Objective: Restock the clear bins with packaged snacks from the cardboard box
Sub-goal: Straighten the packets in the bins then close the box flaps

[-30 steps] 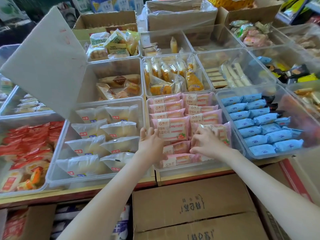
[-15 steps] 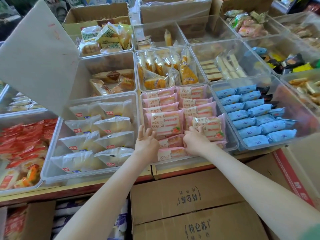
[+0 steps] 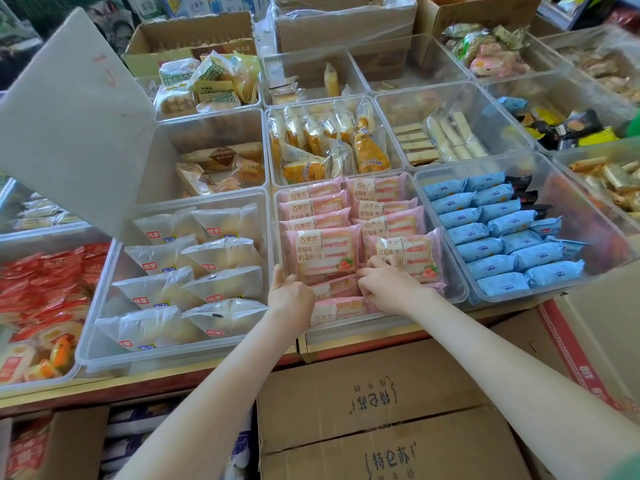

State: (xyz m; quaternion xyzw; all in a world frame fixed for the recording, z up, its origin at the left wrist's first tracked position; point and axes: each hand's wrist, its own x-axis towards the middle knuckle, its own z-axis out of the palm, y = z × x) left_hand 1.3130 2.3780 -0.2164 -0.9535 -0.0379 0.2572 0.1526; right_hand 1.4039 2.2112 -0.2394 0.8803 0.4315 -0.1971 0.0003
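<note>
You are at a wooden-edged counter in a crowded shop. A closed brown cardboard box with printed characters sits just below the counter's near edge. Clear plastic bins cover the counter edge to edge.

The near middle clear bin holds pink plastic snack packets in two columns, tilted and overlapping. Your left hand grips the lower left edge of the front packet in the left column, with the thumb up along its side. Your right hand has its fingers curled onto the lower edge of the front packet in the right column, pinching it.

The bin just to the left holds frosted white bread packets. The bin to the right holds light blue wrapped bars, and red packets fill the far left bin. A flat grey lid stands tilted over the bins at the left.
</note>
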